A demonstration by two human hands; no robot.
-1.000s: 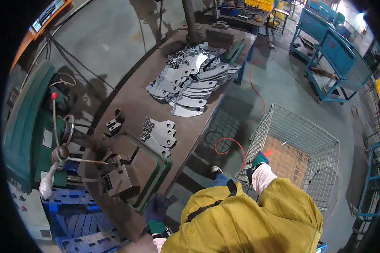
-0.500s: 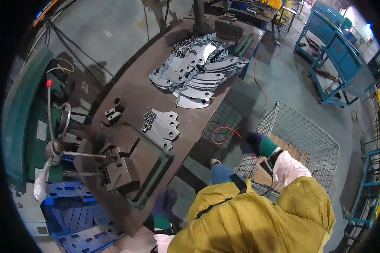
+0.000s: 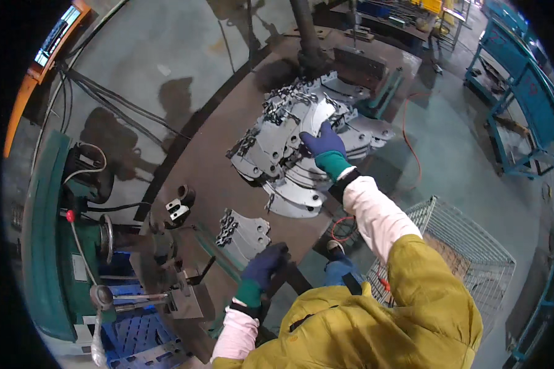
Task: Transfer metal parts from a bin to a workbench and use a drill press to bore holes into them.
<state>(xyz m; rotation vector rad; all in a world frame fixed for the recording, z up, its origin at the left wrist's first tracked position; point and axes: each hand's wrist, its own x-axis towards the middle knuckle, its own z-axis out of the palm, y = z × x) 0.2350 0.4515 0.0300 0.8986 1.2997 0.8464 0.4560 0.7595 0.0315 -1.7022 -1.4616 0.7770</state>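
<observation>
Head view, and I'm on the right hand [image 3: 323,144], gloved in purple, out over the heap of grey metal plates [image 3: 277,135] on the far half of the brown table [image 3: 212,166]. Its thumb stands away from the fingers, about half open, just beside one bright curved plate [image 3: 324,111], and I see no plate pinched in it. The left hand [image 3: 266,264] hangs by the smaller fan of plates [image 3: 243,237], close to the table's near side, fingers loosely curled; whether anything sits in that palm, or the right fingertips touch metal, I cannot tell from up here. Now the plates: thin, flat and stiff, I'd judge, with some weight to them, hardly fragile, and smooth enough to slip in a glove. They overlap, so a tug on a low one would likely drag its neighbours along. For a hold I like the broad end with the round hole, thumb on the face, fingers under the edge, well clear of the jagged ends, which look ready to snag cloth. An upper plate is the easier pick, lifted flat, knuckles off the edges beneath.
</observation>
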